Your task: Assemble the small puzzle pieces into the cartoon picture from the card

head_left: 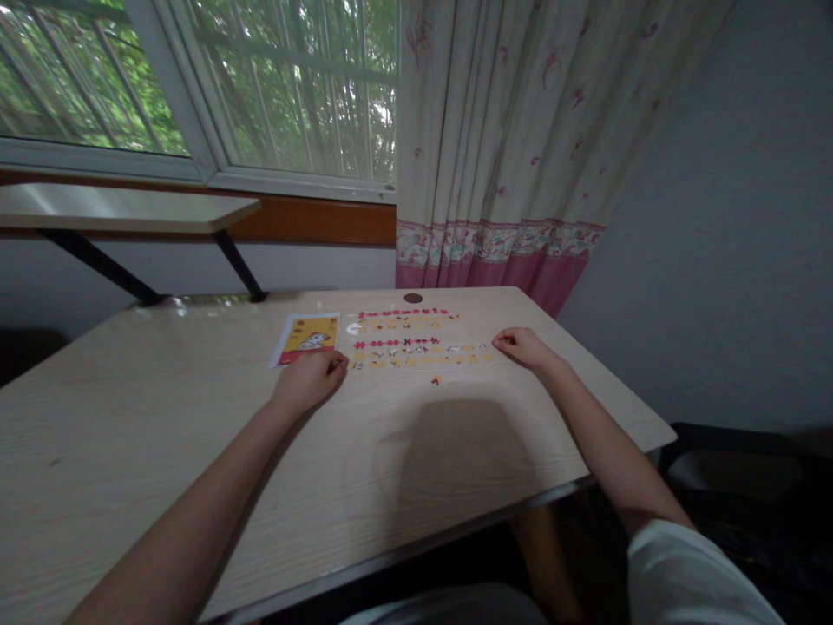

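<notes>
Rows of small jigsaw puzzle pieces, red, yellow and some with white, lie on the pale wooden table. My left hand rests at the left end of the lower rows, fingers curled together; anything in them is hidden. At the right end of those rows is my right hand, its thumb and fingers pinched together, with whatever they hold too small to make out. A picture card with a white animal on yellow and red lies just beyond my left hand. One loose puzzle piece sits nearer to me, apart from the rows.
A round dark cable hole cover is set near the table's back edge. A raised shelf on black legs stands at the back left. Behind the table hang a curtain and a barred window. A dark chair is at the right.
</notes>
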`<state>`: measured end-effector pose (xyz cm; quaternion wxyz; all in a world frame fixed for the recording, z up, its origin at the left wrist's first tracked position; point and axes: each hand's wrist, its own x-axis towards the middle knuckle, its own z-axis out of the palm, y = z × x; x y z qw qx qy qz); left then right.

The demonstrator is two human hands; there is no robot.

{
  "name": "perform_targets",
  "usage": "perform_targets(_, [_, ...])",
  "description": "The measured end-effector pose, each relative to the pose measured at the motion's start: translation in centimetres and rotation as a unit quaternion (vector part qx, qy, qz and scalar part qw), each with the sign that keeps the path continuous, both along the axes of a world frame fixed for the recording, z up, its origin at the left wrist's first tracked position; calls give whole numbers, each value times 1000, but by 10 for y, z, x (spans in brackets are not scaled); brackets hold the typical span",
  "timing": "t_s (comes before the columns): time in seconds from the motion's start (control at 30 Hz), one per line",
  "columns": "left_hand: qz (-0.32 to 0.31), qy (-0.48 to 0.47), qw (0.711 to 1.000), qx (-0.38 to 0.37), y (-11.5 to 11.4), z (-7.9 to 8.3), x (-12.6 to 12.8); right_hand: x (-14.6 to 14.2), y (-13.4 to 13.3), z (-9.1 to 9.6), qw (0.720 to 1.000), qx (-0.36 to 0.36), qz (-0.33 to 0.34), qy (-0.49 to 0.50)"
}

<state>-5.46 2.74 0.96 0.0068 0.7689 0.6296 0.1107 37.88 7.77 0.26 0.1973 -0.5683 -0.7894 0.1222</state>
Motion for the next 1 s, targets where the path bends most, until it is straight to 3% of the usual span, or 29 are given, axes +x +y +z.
perform_targets(0.77, [11, 4, 1000, 5, 0, -1, -1, 1, 4, -5, 1000, 3, 3, 0])
perform_targets(0.87, [11, 0, 1000, 4, 1, -2, -1, -10, 9, -5, 1000, 25, 7, 0])
perform_targets(1.0, [17, -6, 1000, 3, 2, -2, -2, -47, 23, 2, 998, 35, 40, -18])
